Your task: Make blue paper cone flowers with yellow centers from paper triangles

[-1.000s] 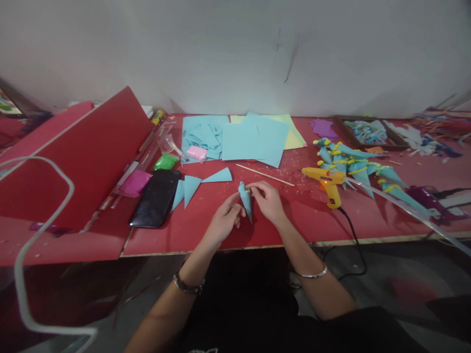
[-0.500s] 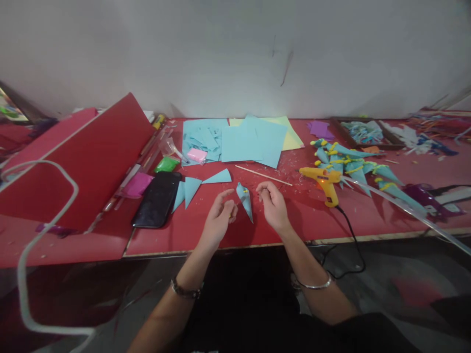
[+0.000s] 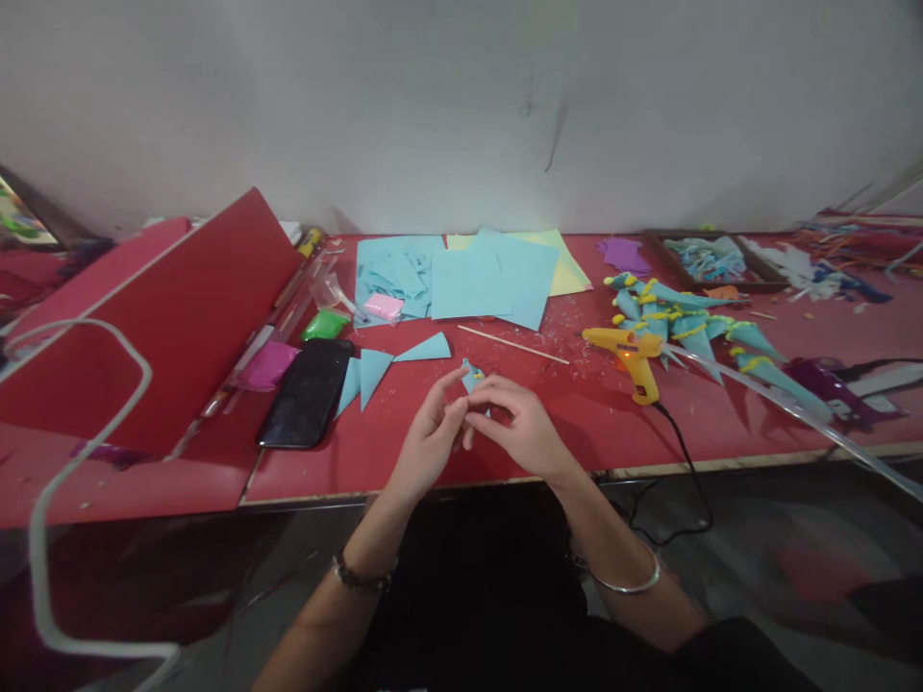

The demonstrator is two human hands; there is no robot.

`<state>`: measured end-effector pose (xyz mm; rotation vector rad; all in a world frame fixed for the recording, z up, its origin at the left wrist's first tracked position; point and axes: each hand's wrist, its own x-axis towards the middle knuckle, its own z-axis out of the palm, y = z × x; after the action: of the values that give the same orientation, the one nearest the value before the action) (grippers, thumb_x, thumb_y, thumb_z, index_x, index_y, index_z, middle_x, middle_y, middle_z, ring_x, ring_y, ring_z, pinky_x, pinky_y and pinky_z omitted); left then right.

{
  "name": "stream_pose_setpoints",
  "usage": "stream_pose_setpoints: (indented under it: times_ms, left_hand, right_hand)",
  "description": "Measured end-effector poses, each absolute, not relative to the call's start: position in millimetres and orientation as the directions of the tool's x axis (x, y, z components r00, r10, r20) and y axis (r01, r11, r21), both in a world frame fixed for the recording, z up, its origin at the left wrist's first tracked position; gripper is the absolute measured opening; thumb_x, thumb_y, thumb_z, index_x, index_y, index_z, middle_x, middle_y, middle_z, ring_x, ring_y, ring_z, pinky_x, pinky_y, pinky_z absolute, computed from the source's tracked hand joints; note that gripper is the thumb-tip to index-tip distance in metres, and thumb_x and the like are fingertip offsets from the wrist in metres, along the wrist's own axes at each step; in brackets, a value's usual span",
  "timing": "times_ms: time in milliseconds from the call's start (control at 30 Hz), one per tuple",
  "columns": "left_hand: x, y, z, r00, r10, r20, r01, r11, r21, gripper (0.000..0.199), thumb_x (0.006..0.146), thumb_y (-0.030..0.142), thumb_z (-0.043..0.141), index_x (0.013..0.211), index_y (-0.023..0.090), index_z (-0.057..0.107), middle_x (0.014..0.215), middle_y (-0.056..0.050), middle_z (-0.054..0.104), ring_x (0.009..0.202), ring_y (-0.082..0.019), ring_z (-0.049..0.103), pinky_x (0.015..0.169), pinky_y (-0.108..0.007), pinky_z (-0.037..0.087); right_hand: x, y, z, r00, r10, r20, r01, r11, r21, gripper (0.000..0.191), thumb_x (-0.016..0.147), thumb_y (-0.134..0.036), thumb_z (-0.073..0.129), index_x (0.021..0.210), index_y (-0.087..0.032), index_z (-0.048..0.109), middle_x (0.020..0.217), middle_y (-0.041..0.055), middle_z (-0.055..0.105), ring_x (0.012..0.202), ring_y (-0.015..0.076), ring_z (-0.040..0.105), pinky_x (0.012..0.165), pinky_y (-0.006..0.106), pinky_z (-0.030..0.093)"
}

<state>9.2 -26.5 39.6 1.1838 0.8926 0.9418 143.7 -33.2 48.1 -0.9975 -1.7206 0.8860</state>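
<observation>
Big red table (image 3: pixel 433 461) is covered in craft stuff, with a red board (image 3: pixel 165 317) leaning on the far left and a stack of light blue paper sheets (image 3: pixel 490 279) at the far middle. Over on the right there's already a pile of finished blue cones (image 3: pixel 685 322) with yellow trim, so looks like plenty done, while three cut blue triangles (image 3: pixel 382 365) wait unrolled. Yellow glue gun (image 3: pixel 631 351) and black phone (image 3: pixel 307 389) sit either side, nothing really blocking. Near the middle, left hand (image 3: pixel 425 447) and right hand (image 3: pixel 523 428) are pinched together around a small blue cone (image 3: pixel 472 377).
</observation>
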Motion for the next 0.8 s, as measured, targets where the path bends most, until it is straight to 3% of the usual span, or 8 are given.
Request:
stream_pose_setpoints:
  times_ms: [100,200,267,467,800]
  left_hand:
    - [10,-26,35,0.345,0.936,-0.066,-0.127,0.116,0.985,0.045,0.077,0.043,0.049,0.112,0.017,0.041,0.046,0.008,0.042,0.042,-0.006,0.035,0.043,-0.019,0.024]
    - [9,-23,30,0.335,0.938,-0.087,-0.133,0.138,0.981,0.03,0.075,0.046,0.05,0.081,0.017,0.046,0.047,0.009,0.034,0.042,-0.005,0.028,0.043,-0.019,0.021]
    - [7,-22,29,0.364,0.926,-0.104,-0.107,0.152,0.983,0.032,0.076,0.046,0.049,0.066,0.016,0.043,0.048,0.009,0.03,0.044,-0.004,0.024,0.043,-0.019,0.02]
    - [1,-20,33,0.32,0.932,-0.168,-0.051,0.194,0.98,0.027,0.072,0.041,0.056,0.074,0.014,0.053,0.053,0.007,0.034,0.049,-0.005,0.026,0.047,-0.018,0.022]
    - [0,-20,27,0.26,0.944,-0.204,-0.087,0.233,0.969,0.032,0.066,0.044,0.06,0.062,0.015,0.049,0.048,0.008,0.032,0.046,-0.004,0.025,0.045,-0.017,0.021]
  right_hand:
    - [143,-34,49,-0.208,0.909,0.361,0.248,0.407,-0.879,0.009,0.078,-0.018,0.053,0.078,-0.018,0.062,0.075,0.002,0.056,0.072,0.0125,0.054,0.066,0.026,0.043]
    - [141,-34,48,-0.17,0.908,0.382,0.264,0.416,-0.87,0.009,0.078,-0.018,0.053,0.078,-0.018,0.061,0.075,0.0022,0.057,0.071,0.0124,0.054,0.065,0.025,0.043]
    - [141,-34,46,-0.146,0.904,0.401,0.277,0.426,-0.861,0.008,0.077,-0.017,0.053,0.077,-0.018,0.062,0.075,0.002,0.056,0.072,0.0123,0.054,0.066,0.025,0.043]
    - [140,-33,42,-0.125,0.897,0.423,0.336,0.44,-0.833,0.012,0.078,-0.016,0.052,0.084,-0.018,0.063,0.08,0.0033,0.057,0.077,0.0131,0.056,0.07,0.025,0.044]
    - [138,-34,36,-0.196,0.843,0.501,0.464,0.53,-0.71,0.013,0.083,-0.019,0.044,0.086,-0.019,0.057,0.08,0.0047,0.057,0.076,0.0143,0.053,0.07,0.027,0.044]
